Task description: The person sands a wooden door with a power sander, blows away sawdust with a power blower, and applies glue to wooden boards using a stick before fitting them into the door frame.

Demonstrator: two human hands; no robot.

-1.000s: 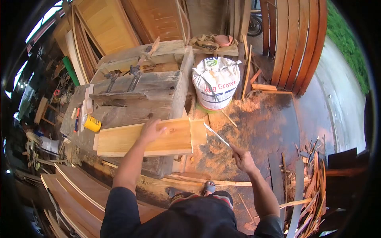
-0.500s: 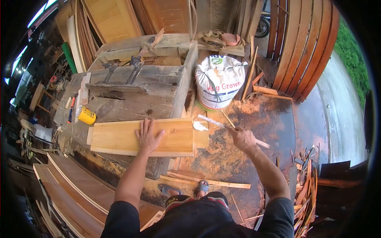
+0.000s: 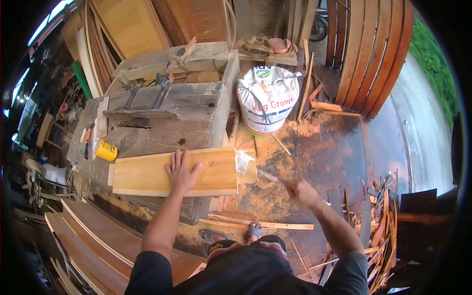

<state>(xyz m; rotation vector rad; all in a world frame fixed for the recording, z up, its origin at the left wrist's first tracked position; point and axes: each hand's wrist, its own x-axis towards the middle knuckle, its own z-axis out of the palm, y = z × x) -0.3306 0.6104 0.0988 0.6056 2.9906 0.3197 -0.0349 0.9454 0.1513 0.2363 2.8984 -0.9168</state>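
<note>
A light wooden panel (image 3: 142,173) lies across the front of the worn workbench. My left hand (image 3: 182,172) rests on it, palm down with the fingers spread. White paste (image 3: 243,162) covers part of the narrower tongue (image 3: 250,175) at the panel's right end. To the right of that, my right hand (image 3: 301,193) is closed round a thin pale stick (image 3: 268,176), whose tip is close to the tongue's edge. A yellow container (image 3: 106,150) lies on the bench left of the panel.
Clamps (image 3: 161,88) sit on the workbench (image 3: 196,108). Behind it stands a white sack (image 3: 269,98). Wood scraps (image 3: 383,236) are heaped at the lower right, and long boards (image 3: 93,236) lie at the lower left.
My right hand has moved down and slightly right with the stick, whose tip is now lower. White paste covers more of the tongue. My left hand remains on the panel.
</note>
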